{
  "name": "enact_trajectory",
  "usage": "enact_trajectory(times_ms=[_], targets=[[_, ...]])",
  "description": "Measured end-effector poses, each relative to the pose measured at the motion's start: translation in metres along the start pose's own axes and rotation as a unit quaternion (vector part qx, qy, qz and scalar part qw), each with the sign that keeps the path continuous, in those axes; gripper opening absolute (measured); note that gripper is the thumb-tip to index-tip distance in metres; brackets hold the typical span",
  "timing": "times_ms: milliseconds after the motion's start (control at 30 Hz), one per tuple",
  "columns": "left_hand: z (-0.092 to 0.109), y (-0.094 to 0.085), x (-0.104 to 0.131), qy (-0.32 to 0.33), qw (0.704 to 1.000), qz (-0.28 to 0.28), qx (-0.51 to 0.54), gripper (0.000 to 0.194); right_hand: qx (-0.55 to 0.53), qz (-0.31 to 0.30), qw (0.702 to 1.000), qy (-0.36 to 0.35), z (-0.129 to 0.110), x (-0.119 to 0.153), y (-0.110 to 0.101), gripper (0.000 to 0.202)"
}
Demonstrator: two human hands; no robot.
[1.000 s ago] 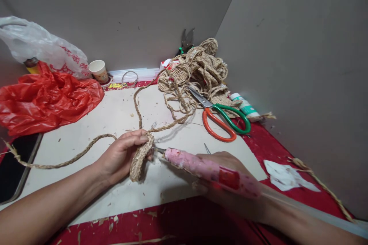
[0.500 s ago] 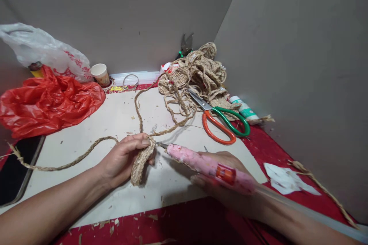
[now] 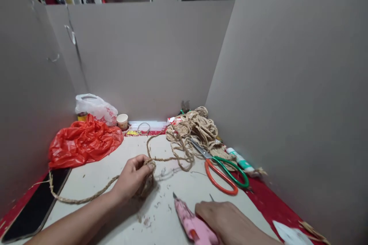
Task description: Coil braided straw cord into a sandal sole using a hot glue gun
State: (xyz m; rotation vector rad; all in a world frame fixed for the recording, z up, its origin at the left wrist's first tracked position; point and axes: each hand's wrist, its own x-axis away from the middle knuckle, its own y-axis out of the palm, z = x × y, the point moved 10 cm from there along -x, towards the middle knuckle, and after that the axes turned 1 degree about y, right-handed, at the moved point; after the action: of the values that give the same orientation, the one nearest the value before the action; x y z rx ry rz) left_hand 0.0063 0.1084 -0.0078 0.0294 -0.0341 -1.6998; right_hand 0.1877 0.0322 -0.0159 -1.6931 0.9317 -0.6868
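Observation:
My left hand (image 3: 133,176) pinches a small coiled strip of braided straw rope (image 3: 147,184) above the white board. From it, one length of rope (image 3: 86,200) curves left to the phone. Another rope length (image 3: 163,159) runs right, towards the rope pile (image 3: 198,124). My right hand (image 3: 225,216) is closed at the side of a pink hot glue gun (image 3: 188,218), whose nozzle points away, low over the board and apart from the coil. Its fingers are partly hidden. Scissors (image 3: 221,176) with one orange and one green handle lie beyond this hand.
A red plastic bag (image 3: 86,141), a white bag (image 3: 96,107) and a paper cup (image 3: 122,121) stand at the back left. A dark phone (image 3: 31,210) lies left. At right are a white-green roll (image 3: 241,159) and tissue (image 3: 290,233). Grey partitions (image 3: 138,61) enclose the table.
The glue gun has moved away from the coil, down towards the near edge, with my right hand. My left hand has turned over the coil. The camera has tilted up, showing shelves.

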Motion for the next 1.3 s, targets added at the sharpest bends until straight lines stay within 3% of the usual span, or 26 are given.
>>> enact_trajectory(times_ms=[100,200,267,367,500,600,800,1000,1300], targets=[[0.020,-0.002,0.005,0.056,0.995,0.010,-0.083,0.023,0.000,-0.057,0.998,-0.033,-0.006,0.005,-0.006,0.022],[0.036,-0.004,0.008,0.108,0.983,0.015,-0.149,0.018,-0.014,-0.050,0.996,-0.066,-0.012,0.002,-0.031,0.016],[0.040,-0.003,0.010,0.126,0.976,0.017,-0.179,0.013,-0.017,0.044,0.994,-0.098,-0.019,-0.008,-0.061,0.019],[0.047,0.001,0.016,0.156,0.962,0.013,-0.224,0.008,-0.010,0.208,0.963,-0.169,-0.037,-0.025,-0.095,0.030],[0.056,0.005,0.024,0.191,0.949,0.027,-0.251,0.006,-0.007,0.241,0.943,-0.229,-0.049,-0.062,-0.087,0.037],[0.059,0.004,0.025,0.196,0.946,0.040,-0.255,0.006,-0.012,0.243,0.933,-0.263,-0.050,-0.077,-0.079,0.026],[0.050,-0.004,0.023,0.183,0.956,0.054,-0.225,0.004,0.051,0.255,0.922,-0.287,-0.056,-0.068,-0.078,0.021],[0.052,-0.007,0.028,0.222,0.942,0.082,-0.238,0.026,0.132,0.289,0.905,-0.285,-0.065,-0.057,-0.077,0.020],[0.059,-0.004,0.034,0.269,0.928,0.080,-0.245,0.027,0.103,0.264,0.928,-0.240,-0.065,-0.066,-0.073,0.018]])
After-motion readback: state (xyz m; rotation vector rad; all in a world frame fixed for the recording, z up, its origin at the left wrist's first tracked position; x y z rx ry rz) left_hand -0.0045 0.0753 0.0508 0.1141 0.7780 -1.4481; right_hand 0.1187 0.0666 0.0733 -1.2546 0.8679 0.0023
